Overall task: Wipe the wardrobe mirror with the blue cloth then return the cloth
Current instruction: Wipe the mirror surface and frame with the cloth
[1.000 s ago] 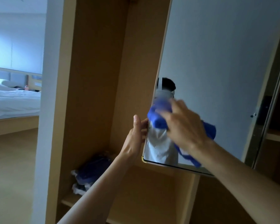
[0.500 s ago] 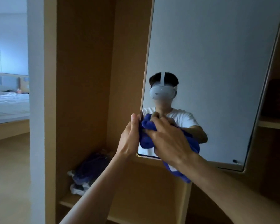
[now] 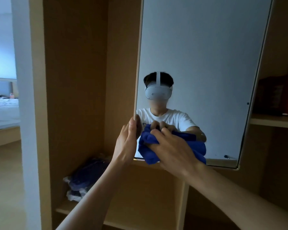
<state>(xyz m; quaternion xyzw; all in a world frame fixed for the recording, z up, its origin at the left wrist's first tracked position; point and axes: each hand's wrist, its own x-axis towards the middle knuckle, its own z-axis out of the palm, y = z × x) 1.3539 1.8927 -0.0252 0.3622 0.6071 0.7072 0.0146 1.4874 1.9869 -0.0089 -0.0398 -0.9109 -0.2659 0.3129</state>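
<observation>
My right hand point(image 3: 171, 150) grips the blue cloth point(image 3: 148, 146) bunched under curled fingers, pressed to the mirror point(image 3: 198, 55) at its lower left corner — part of the cloth hangs past the bottom edge; my left hand point(image 3: 125, 143) clasps the mirror's left edge just beside the cloth, fingers upright along it; below and left of the mirror, folded clothes point(image 3: 85, 178) lie on a wardrobe shelf point(image 3: 66, 208).
</observation>
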